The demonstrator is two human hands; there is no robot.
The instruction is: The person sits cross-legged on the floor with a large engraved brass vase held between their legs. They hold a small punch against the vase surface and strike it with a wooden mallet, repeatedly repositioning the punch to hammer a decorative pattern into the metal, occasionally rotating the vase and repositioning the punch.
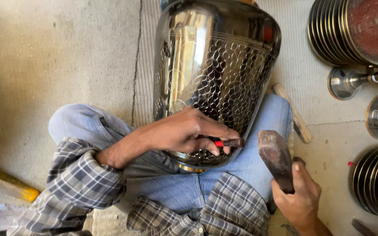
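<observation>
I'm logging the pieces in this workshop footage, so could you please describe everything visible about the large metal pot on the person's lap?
The large metal pot looks like polished, mirror-bright steel, wide-bodied with fine engraved bands near its far end. Rows of small hammered scale-like dimples cover much of its side. It lies tilted across the person's jeans. The left hand rests on it, holding a small punch with a red band to its surface. The right hand holds a hammer just clear of it.

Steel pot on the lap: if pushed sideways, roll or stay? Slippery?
The steel pot looks rounded and lies on its side, so it would probably roll. Its polished shine suggests a slippery grip. The left hand rests on it with a punch, likely steadying it.
</observation>
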